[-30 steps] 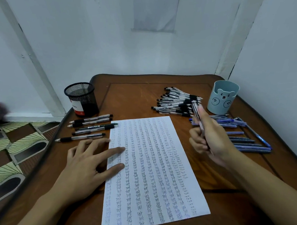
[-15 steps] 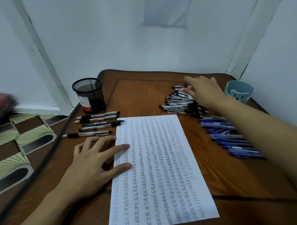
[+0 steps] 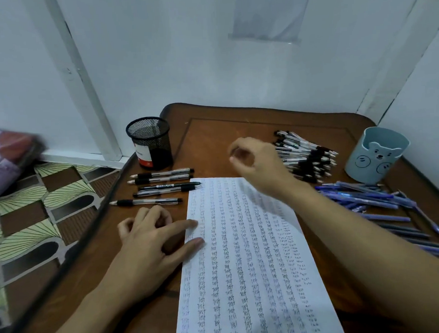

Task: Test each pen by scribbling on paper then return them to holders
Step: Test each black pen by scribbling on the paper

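Note:
A white paper sheet point(image 3: 243, 266) covered in columns of scribbled "test" lies in the middle of the brown table point(image 3: 212, 136). My left hand point(image 3: 146, 247) rests on the table, its index finger and thumb stretched onto the sheet's left edge. My right hand point(image 3: 261, 167) hovers over the sheet's top edge with fingers curled towards the thumb; no pen shows in it. To its right lies a pile of black-grip pens point(image 3: 311, 159). Several black pens point(image 3: 161, 186) lie in a row left of the sheet, and blue pens point(image 3: 376, 202) spread at the right.
A black mesh holder point(image 3: 150, 144) stands at the back left of the table, a light blue bear-face holder point(image 3: 376, 154) at the back right. White walls close in behind and on the right. Patterned floor point(image 3: 39, 212) lies beyond the table's left edge.
A second ago my right hand held a pen upright, then it reached onto the black pen pile. Now it has swung left, away from the pile, without a visible pen. My left hand stayed put.

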`<action>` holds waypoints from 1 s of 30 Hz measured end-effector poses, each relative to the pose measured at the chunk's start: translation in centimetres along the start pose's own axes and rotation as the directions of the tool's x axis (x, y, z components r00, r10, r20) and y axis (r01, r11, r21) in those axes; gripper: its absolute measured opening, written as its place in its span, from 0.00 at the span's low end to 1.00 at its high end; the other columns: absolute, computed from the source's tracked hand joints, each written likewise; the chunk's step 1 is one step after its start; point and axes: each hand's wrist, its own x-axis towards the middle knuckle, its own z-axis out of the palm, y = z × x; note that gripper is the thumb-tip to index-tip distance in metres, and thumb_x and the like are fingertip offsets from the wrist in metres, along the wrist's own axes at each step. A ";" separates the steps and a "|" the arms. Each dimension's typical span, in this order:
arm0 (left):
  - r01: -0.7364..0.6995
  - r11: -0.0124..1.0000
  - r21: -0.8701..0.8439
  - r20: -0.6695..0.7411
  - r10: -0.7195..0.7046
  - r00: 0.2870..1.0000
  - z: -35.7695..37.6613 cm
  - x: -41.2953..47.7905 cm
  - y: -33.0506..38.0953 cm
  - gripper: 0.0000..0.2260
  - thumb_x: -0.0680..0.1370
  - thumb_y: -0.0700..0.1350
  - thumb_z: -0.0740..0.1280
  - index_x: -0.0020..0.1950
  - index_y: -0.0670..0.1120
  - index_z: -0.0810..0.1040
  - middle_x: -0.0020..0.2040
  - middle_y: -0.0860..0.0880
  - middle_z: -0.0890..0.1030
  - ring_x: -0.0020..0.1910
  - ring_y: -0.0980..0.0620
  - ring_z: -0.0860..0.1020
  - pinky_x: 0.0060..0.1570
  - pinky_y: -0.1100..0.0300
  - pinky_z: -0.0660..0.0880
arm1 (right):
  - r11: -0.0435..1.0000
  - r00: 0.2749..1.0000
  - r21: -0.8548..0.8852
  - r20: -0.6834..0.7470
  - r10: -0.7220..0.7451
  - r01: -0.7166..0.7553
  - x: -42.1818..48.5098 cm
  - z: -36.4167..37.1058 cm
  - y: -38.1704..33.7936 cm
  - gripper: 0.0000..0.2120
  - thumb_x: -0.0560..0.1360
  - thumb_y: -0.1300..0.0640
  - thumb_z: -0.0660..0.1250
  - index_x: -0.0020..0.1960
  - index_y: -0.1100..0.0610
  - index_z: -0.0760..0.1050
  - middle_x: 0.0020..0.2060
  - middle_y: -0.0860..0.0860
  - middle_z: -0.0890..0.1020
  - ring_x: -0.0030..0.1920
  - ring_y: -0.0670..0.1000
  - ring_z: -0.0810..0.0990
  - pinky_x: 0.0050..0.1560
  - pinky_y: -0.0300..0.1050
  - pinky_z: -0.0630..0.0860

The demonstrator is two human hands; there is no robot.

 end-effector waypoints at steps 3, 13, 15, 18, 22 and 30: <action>0.009 1.000 0.018 -0.018 -0.009 1.000 0.1 0.0 -0.1 0.28 0.71 0.80 0.50 0.63 0.72 0.75 0.46 0.62 0.68 0.54 0.63 0.66 0.57 0.52 0.54 | 0.990 0.983 0.046 0.123 -0.139 0.135 0.3 3.7 -2.1 0.04 0.78 0.60 0.70 0.51 0.53 0.82 0.44 0.45 0.81 0.47 0.45 0.78 0.53 0.52 0.78; 0.004 0.999 -0.045 -0.009 -0.005 1.000 0.1 0.2 -0.4 0.29 0.70 0.81 0.51 0.62 0.71 0.78 0.45 0.60 0.70 0.54 0.61 0.68 0.54 0.54 0.54 | 0.961 0.948 -0.164 0.266 -0.173 0.221 1.7 7.0 -3.0 0.06 0.80 0.50 0.68 0.55 0.48 0.80 0.49 0.44 0.77 0.54 0.47 0.72 0.55 0.49 0.64; -0.004 0.999 -0.034 -0.012 0.004 1.000 0.1 0.2 -0.4 0.29 0.70 0.81 0.52 0.61 0.71 0.78 0.45 0.60 0.70 0.54 0.60 0.68 0.55 0.53 0.54 | 0.952 0.942 -0.201 0.293 -0.165 0.229 1.9 7.0 -3.2 0.07 0.81 0.50 0.67 0.57 0.49 0.80 0.50 0.46 0.77 0.55 0.48 0.73 0.57 0.51 0.66; -0.018 1.000 0.013 0.005 0.018 1.000 0.1 0.1 -0.4 0.30 0.69 0.82 0.52 0.62 0.70 0.76 0.45 0.61 0.68 0.54 0.61 0.67 0.55 0.53 0.54 | 0.938 0.928 -0.247 0.340 -0.151 0.243 1.9 6.8 -3.4 0.09 0.82 0.52 0.65 0.60 0.51 0.80 0.52 0.48 0.76 0.57 0.50 0.72 0.58 0.52 0.66; -0.022 0.999 0.043 0.025 0.021 0.999 0.1 0.1 -0.4 0.30 0.69 0.83 0.51 0.63 0.70 0.73 0.45 0.62 0.67 0.54 0.63 0.66 0.57 0.53 0.55 | 0.973 0.961 -0.168 0.255 -0.109 0.155 0.8 5.8 -3.5 0.08 0.83 0.57 0.64 0.59 0.55 0.78 0.53 0.50 0.75 0.53 0.51 0.74 0.56 0.51 0.73; -0.016 0.997 0.077 0.054 0.012 0.998 -0.1 0.3 -0.3 0.32 0.67 0.83 0.47 0.65 0.73 0.70 0.47 0.62 0.67 0.54 0.65 0.65 0.58 0.54 0.53 | 0.839 0.958 0.463 0.155 0.239 -0.285 -5.2 0.0 -5.0 0.05 0.80 0.63 0.69 0.51 0.61 0.73 0.45 0.58 0.83 0.40 0.55 0.85 0.44 0.52 0.81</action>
